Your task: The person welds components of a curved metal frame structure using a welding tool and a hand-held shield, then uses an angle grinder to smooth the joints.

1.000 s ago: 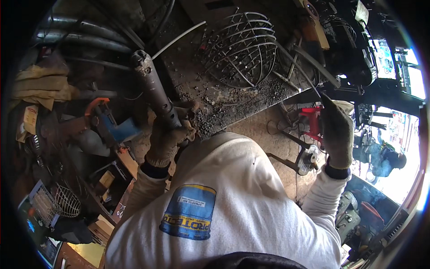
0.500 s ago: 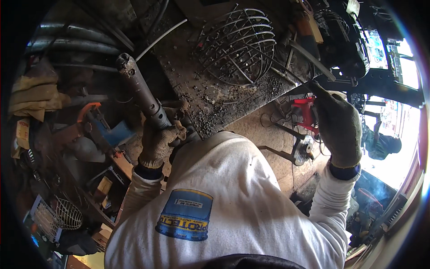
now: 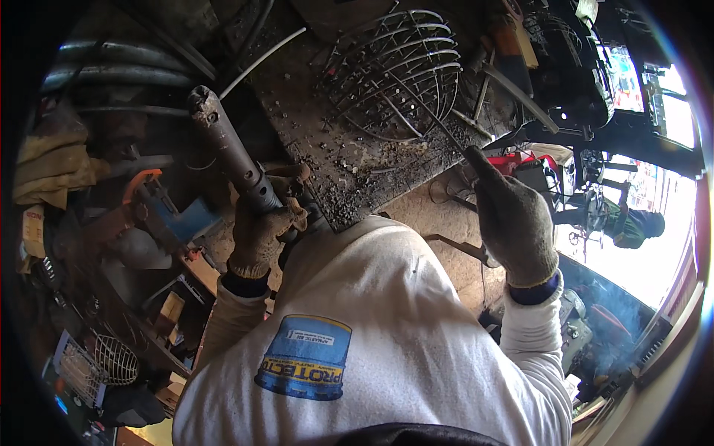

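Note:
My gloved left hand (image 3: 256, 230) is closed around a long dark metal tube-shaped tool (image 3: 227, 145) that points up and away to the left. My gloved right hand (image 3: 513, 219) is raised at the right, fingers closed, pinching what looks like a thin metal rod (image 3: 428, 115) that runs toward a domed wire cage (image 3: 398, 70). The cage lies on a dirty metal bench top (image 3: 335, 160) strewn with slag. My white sleeves and shirt fill the lower middle and hide what is beneath.
An orange and blue vise (image 3: 156, 204) stands at the left among clutter and yellowish rags (image 3: 52, 167). Small wire baskets (image 3: 100, 360) lie at the lower left. A red machine (image 3: 520, 163) sits right of the bench. Another person (image 3: 632, 223) is far right.
My right hand has shifted left, nearer the bench edge, with the rod still in it. My left hand has tilted the tube-shaped tool further to the left.

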The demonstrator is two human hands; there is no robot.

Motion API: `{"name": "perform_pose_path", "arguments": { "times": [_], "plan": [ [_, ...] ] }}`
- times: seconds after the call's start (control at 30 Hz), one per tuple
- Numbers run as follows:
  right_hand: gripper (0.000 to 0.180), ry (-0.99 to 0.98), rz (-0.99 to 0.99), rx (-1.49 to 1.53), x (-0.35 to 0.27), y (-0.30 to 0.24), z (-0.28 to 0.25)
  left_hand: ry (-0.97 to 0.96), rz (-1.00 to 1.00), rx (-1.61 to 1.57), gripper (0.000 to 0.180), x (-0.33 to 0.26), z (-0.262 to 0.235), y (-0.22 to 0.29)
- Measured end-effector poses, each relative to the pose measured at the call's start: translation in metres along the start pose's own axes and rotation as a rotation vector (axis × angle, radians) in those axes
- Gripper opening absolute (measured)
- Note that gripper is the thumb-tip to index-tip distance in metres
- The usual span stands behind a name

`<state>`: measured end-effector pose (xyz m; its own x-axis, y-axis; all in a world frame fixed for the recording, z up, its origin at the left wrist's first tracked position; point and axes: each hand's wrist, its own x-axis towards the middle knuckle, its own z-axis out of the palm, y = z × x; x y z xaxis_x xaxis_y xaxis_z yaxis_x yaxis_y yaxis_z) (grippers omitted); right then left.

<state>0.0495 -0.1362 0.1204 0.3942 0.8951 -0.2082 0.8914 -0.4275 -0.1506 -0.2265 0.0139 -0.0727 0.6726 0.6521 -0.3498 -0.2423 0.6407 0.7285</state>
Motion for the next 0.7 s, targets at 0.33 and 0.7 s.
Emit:
{"name": "perform_pose_path", "arguments": {
  "times": [0.33,0.7],
  "plan": [
    [0.046,0.053,0.016,-0.02,-0.002,-0.002,0.006,-0.085,0.05,-0.032,0.032,0.006,0.016,0.009],
    [0.052,-0.146,-0.034,-0.202,0.01,-0.01,-0.043,-0.079,0.1,0.247,0.075,0.032,0.062,0.051]
  ]
}}
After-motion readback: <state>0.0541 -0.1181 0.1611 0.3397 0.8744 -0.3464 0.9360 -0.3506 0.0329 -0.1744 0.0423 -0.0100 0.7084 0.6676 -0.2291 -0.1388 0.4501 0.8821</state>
